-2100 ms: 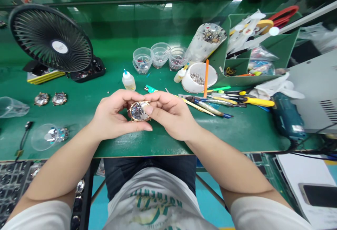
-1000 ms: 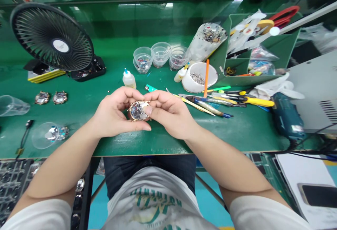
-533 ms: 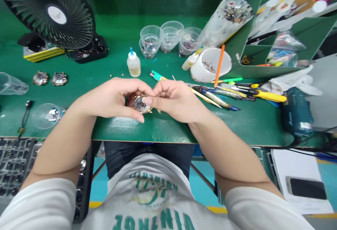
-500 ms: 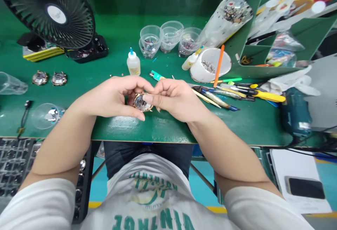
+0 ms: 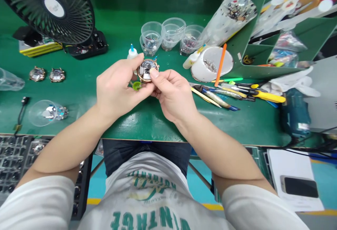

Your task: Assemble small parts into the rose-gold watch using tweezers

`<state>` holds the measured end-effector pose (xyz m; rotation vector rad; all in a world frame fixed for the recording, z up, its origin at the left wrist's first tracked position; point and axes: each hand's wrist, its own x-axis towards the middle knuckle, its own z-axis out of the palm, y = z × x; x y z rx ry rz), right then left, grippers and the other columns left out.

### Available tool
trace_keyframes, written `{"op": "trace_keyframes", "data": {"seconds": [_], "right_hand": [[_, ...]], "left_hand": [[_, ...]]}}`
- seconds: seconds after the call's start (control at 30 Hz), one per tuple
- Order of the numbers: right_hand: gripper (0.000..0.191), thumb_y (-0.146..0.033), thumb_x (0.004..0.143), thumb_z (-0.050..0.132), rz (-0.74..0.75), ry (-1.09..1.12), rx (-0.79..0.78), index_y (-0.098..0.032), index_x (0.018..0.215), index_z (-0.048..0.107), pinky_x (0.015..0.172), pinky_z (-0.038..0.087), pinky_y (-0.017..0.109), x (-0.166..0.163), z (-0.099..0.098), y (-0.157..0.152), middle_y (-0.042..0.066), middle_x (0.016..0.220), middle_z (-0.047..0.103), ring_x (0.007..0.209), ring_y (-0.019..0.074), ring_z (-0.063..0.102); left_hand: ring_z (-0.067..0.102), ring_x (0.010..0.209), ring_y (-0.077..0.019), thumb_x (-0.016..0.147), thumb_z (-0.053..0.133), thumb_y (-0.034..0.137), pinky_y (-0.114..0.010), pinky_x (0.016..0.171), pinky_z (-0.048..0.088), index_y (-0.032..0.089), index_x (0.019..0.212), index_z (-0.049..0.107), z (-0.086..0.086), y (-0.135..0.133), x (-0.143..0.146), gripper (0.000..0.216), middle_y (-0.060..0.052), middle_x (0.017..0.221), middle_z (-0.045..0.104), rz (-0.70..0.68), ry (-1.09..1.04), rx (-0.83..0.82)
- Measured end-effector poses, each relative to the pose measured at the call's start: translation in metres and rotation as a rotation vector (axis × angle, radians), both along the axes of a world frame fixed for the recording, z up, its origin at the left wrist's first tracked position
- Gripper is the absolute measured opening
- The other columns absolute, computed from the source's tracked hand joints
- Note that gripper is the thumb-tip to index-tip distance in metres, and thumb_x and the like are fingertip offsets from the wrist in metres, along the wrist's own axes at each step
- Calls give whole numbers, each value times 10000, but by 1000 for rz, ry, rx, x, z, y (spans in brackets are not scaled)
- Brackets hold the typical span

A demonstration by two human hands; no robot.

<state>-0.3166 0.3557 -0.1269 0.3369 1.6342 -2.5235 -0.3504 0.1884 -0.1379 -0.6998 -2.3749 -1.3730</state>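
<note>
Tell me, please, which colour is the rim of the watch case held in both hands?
The watch case rim is rose gold, seen in the head view.

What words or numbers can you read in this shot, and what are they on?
"VINTAGE", seen upside down, in green on the white shirt.
Green lettering above it on the shirt: too warped to read.
Fan hub badge: too small to read.
Watch held in the left hand and right hand: no readable markings.
Phone: screen dark.

Watch repair workshop, green bench, hand tools, parts cups
</note>
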Motion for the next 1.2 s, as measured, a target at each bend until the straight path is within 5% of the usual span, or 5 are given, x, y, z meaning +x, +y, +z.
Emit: {"op": "trace_keyframes", "data": {"seconds": [0.37,0.63,0.8,0.97,1.2], "right_hand": [[560,-666,791,920,121,10,0,-244,787,552,689,534,276,6,0,-4,-15,828,684,813,152,651],[477,-709,880,820,145,161,114,-264,1012,711,715,560,291,7,14,10,18,970,717,936,192,710],[278,-545,1054,671,-20,477,687,-282,1111,743,938,570,422,-2,15,45,71,1121,748,1100,266,689],[185,-243,1070,601,396,712,1494,-161,1071,767,942,494,474,-12,-4,53,174,1172,745,1069,322,629],[333,-188,1133,414,542,741,1885,-127,1115,741,828,414,412,-4,-12,30,191,1131,739,1011,309,594]], "left_hand": [[765,981,-186,828,900,241,-343,861,645,264,1392,697,20,-14,-20,600,3,1178,812,-177,389,-195],[734,936,-123,877,909,288,-330,803,662,309,1341,706,52,-35,-24,507,54,1109,800,-322,238,-258],[717,1097,-52,943,894,313,-205,880,647,193,1354,673,48,-41,-34,481,101,1218,779,-172,151,128],[760,1032,-125,868,944,416,-253,709,636,304,1339,732,39,-39,-41,529,49,1182,792,-181,94,263],[731,851,-137,731,1016,278,-290,723,599,217,1277,763,40,-38,-30,605,-13,1053,801,-270,-64,198]]}}
